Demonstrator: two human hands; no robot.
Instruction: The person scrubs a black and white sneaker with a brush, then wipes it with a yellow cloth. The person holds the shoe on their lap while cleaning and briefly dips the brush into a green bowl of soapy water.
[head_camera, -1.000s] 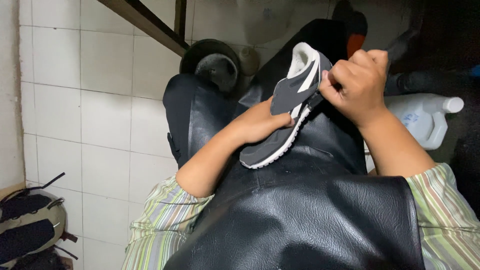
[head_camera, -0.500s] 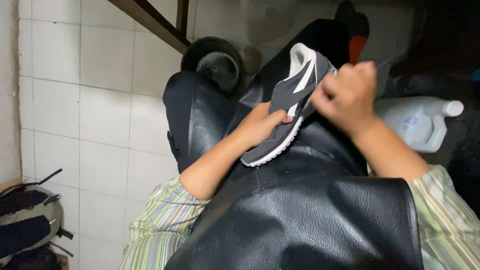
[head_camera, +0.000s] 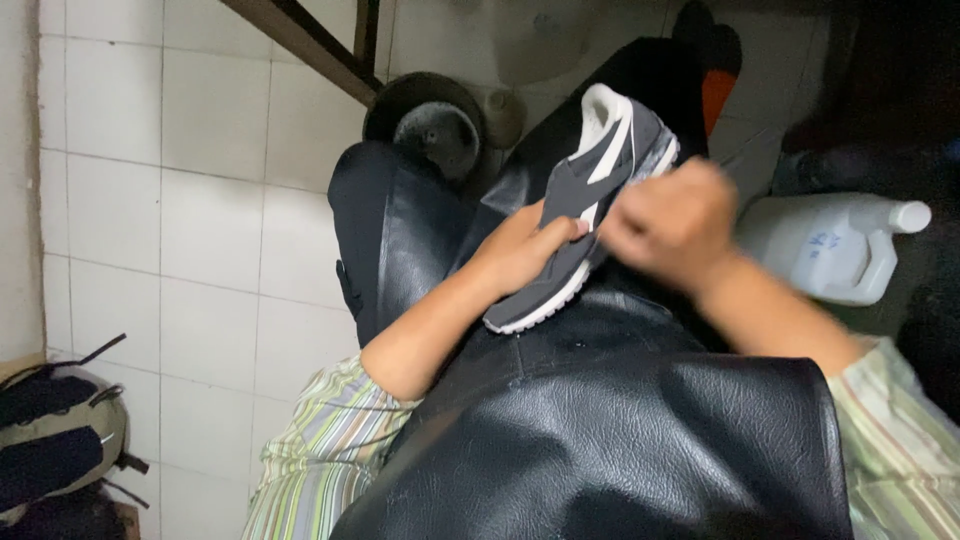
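While the black leather apron (head_camera: 620, 440) covers the lap as before, the grey-and-white sneaker (head_camera: 585, 215) lies across it, toe nearest the wearer. Left hand (head_camera: 522, 250) grips the shoe's side, unchanged. Right hand (head_camera: 672, 225) (blurred; grip cannot be told) has dropped from the heel toward mid-shoe, before a white plastic jug (head_camera: 835, 245).

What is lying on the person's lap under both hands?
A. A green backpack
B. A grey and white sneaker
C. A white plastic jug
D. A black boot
B: the grey and white sneaker rests on the black apron, with the left hand gripping its side and the right hand over its middle; the jug stands on the floor beside.
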